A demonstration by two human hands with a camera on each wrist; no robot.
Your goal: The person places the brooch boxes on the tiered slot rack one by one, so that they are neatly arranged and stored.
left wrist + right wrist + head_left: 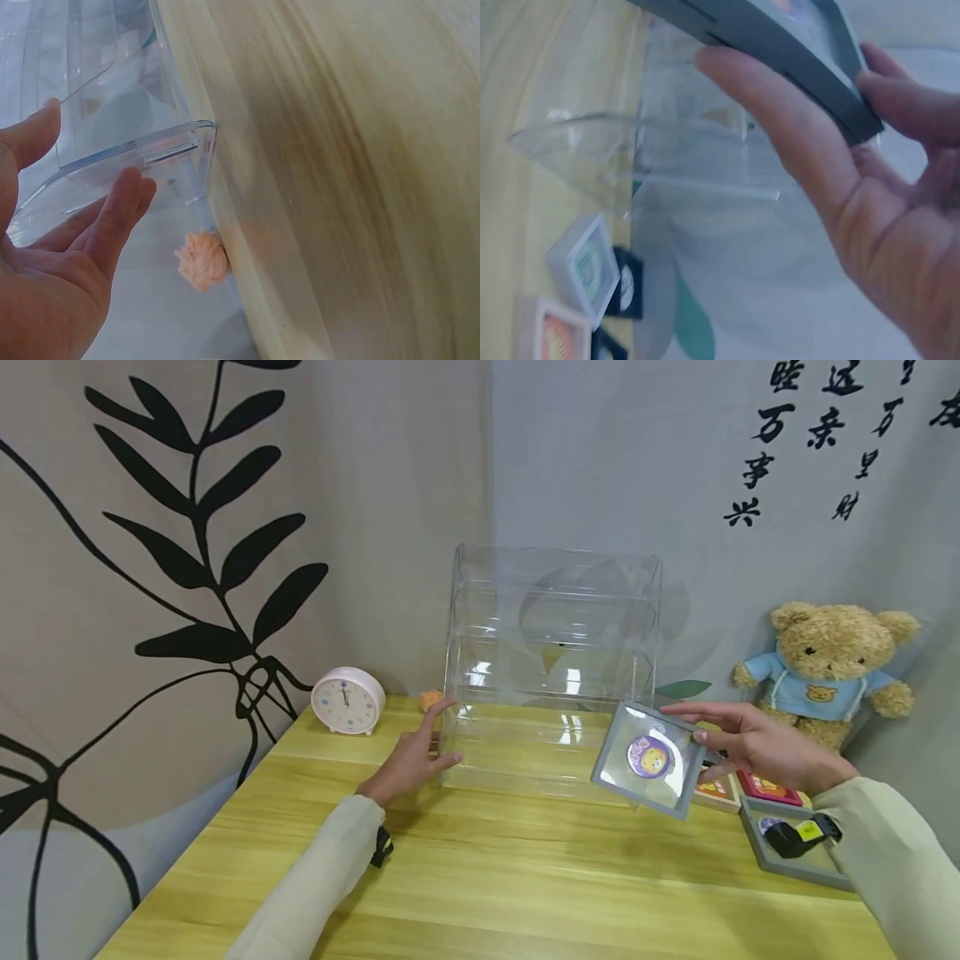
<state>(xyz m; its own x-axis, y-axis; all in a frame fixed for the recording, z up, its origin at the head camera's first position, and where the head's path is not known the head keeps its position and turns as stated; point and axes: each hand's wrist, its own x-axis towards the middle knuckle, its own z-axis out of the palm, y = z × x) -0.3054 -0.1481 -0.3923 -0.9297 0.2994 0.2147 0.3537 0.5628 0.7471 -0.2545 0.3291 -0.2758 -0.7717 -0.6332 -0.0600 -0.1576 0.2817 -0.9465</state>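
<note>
A clear tiered stand (555,635) stands at the back of the table. My left hand (412,760) is at its left side, fingers spread around the edge; in the left wrist view the left hand (67,277) has thumb and fingers on either side of the clear side panel (135,146), and contact is unclear. My right hand (757,747) pinches a grey square frame (626,760) with a purple round badge (648,757), tilted in front of the stand's lower right. The right wrist view shows the right hand (855,195) gripping the grey frame (780,52) by its edge.
A white clock (348,701) and an orange ball-like thing (431,699) are left of the stand. To the right sit a teddy bear (832,668), a red box (768,788), another grey frame (802,868), and small framed pieces (585,270) by the stand.
</note>
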